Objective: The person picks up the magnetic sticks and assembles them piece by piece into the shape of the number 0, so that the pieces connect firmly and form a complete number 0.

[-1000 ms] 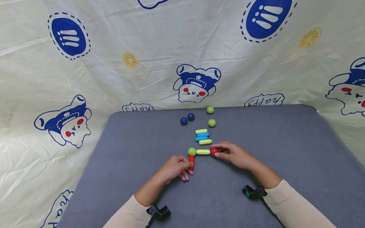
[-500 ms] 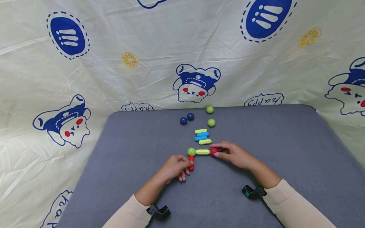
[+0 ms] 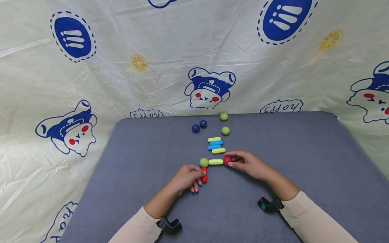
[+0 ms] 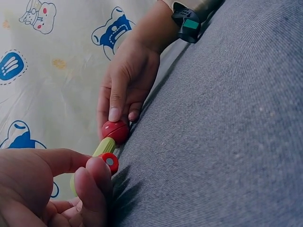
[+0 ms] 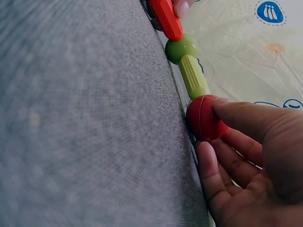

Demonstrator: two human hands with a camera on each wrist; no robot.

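Left hand [image 3: 188, 178]: thumb and finger pinch the red rod [image 3: 204, 180], the other fingers loosely bent below it. The rod's far end meets the green ball [image 3: 204, 162]; its near end points toward the person and shows a pale disc at the centre.

Right hand [image 3: 250, 165]: thumb and fingers clamped on the red ball [image 3: 227, 161], thumb on one side, fingertips on the other. A seam runs round this ball.

Between the two balls: a ridged yellow rod [image 3: 216, 162], touching both. The four pieces form a corner, green ball at the bend, near the middle of the grey table [image 3: 146, 152].

Just beyond: a stack-like row of four loose rods lying side by side, two blue rods [image 3: 216, 143] between two paler rods [image 3: 218, 151]. Farther off, two dark balls [image 3: 196, 128] sit close together on the person's left; two lime balls [image 3: 225, 130] lie on the right, one near the far edge.

Behind the table: a pale sheet [image 3: 170, 40] printed with cartoon heads. Each wrist wears a black strap [image 3: 169, 226].
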